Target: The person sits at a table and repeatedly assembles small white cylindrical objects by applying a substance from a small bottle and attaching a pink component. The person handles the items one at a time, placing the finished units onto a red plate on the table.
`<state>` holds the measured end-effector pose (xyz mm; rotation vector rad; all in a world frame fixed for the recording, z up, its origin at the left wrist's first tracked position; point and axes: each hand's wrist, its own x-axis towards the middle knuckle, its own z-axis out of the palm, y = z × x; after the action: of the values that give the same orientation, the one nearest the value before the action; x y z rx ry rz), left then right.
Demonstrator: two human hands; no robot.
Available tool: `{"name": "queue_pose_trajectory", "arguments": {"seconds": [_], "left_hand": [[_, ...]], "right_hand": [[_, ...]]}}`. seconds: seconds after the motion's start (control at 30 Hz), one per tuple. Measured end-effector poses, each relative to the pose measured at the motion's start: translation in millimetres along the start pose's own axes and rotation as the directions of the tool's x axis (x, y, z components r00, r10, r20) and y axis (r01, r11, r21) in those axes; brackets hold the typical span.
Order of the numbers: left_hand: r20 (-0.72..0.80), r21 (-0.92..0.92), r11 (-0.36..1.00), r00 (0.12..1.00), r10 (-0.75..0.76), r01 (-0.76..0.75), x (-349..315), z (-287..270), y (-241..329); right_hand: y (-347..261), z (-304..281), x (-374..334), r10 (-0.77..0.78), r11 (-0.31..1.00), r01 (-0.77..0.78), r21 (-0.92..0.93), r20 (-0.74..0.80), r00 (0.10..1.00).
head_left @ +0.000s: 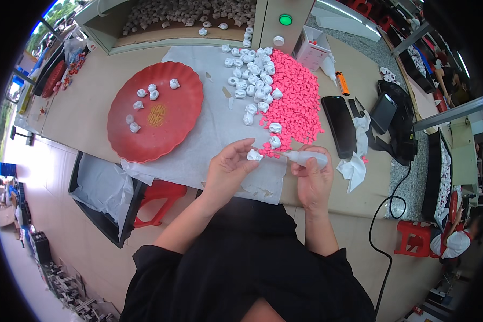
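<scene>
White paper point(218, 124) is lying underneath; left hand point(225, 169) is finger-pinching a white piece point(254, 155); right hand point(315, 183) is finger-gripping a nozzle bottle point(301, 156) at its three o'clock, ideally squeezing gently.

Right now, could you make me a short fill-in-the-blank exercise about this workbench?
1. The left hand holds a small piece coloured ____.
2. The right hand holds a bottle whose tip points toward the picture's ____ side.
3. The pink bits lie to the ____ of the red plate.
4. The round light is coloured ____.

Missing words: white; left; right; green.
</scene>
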<state>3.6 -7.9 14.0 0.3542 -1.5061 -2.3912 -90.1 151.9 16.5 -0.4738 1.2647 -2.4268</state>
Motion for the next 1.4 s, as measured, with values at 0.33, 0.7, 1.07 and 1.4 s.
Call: {"name": "queue_pose_trajectory", "arguments": {"seconds": [0.33, 0.7, 1.07, 1.4], "left_hand": [[0.043, 0.058, 0.997, 0.998, 0.053, -0.055, 1.0, -7.1, -11.3], [0.047, 0.040, 0.999, 0.999, 0.028, -0.030, 1.1, -7.8, -12.4], [0.055, 0.033, 0.999, 0.998, 0.027, -0.029, 1.3, -7.6, -12.3], [0.059, 0.044, 0.998, 0.997, 0.047, -0.050, 0.8, -6.5, -11.0]], "right_hand": [[16.6, -5.3, -11.5, -0.235, 0.855, 0.283, -0.434, 0.161, 0.958], [16.9, -4.4, -12.1, -0.268, 0.771, 0.357, -0.528, 0.240, 0.933], [16.9, -4.3, -12.6, -0.257, 0.767, 0.349, -0.538, 0.241, 0.936], [17.1, 0.7, -12.6, -0.324, 0.705, 0.423, -0.569, 0.272, 0.906]]}}
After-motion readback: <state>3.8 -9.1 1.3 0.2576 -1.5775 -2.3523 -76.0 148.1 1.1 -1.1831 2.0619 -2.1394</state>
